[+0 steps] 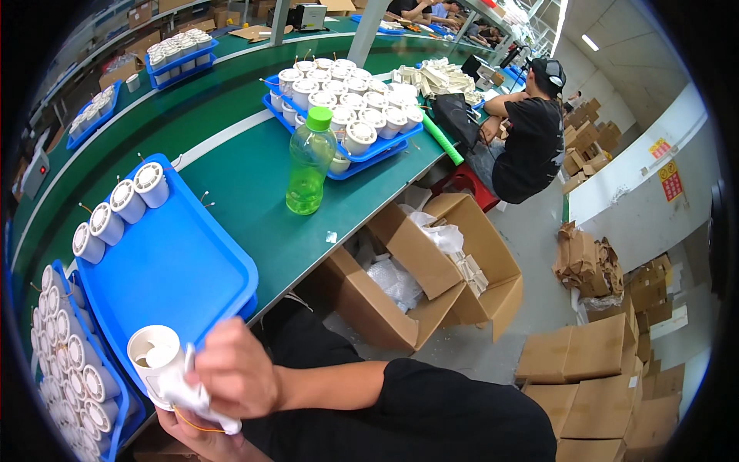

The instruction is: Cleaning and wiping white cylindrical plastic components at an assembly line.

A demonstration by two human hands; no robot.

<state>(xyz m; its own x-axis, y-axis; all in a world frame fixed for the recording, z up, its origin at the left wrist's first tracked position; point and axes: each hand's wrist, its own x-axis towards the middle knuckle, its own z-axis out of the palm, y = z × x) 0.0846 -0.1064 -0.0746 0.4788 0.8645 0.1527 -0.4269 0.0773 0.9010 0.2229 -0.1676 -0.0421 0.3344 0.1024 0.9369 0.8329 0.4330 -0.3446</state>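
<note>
Fan housing, white plastic, round and hollow, sits in my hands at the near corner of the blue tray, open mouth facing up. My right hand is curled over its side with a small white cloth pressed against the wall, fingers closed on cloth and housing together. My left hand cups it from below; mostly hidden, so I cannot tell how those fingers lie. A thin yellow wire trails under the part.

Handling guess: light, stiff, thin-walled moulded shell, smooth and a bit slippery. Best hold is around the outer cylinder wall, not the inner vanes, which look thin and likely to snap. Wire could snag, keep it free.

Four like housings lie in a row at the tray's far edge. More fill a tray on my left. Green bottle stands on the green bench, beside another loaded tray. Open cardboard boxes sit below the bench. A seated person works further along.
</note>
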